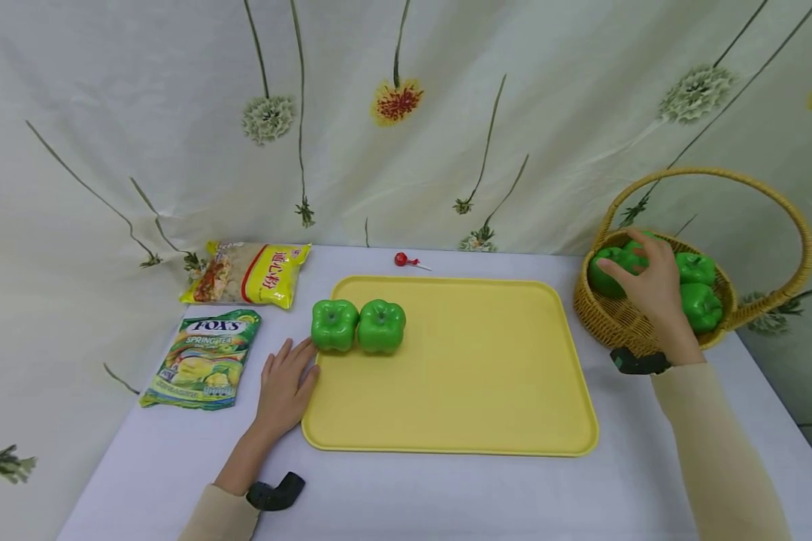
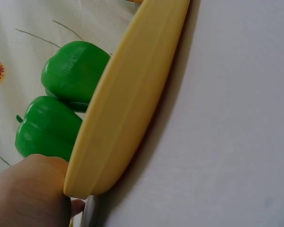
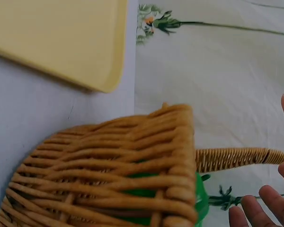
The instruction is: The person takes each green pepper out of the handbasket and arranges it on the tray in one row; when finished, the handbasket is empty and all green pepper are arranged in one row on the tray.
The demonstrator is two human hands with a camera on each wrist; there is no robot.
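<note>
Two green bell peppers (image 1: 334, 325) sit side by side at the left end of a yellow tray (image 1: 487, 368). My left hand (image 1: 287, 387) rests at the tray's left edge, its fingers extended and fingertips close to the nearer pepper (image 2: 46, 127). On the right, my right hand (image 1: 652, 289) is over a wicker basket (image 1: 605, 319) holding several more green bell peppers (image 1: 700, 306). Its thumb and fingers are spread above a pepper (image 1: 602, 278) at the basket's left side. In the right wrist view the fingers (image 3: 255, 213) appear apart with nothing between them; the basket wall hides most of the peppers.
A yellow noodle packet (image 1: 250, 274) and a green Fox's candy bag (image 1: 206, 361) lie left of the tray. Behind the tray is a red lollipop (image 1: 401, 259). The basket's tall handle (image 1: 717, 173) arches above its rim. A flowered cloth (image 1: 446, 150) hangs behind the table.
</note>
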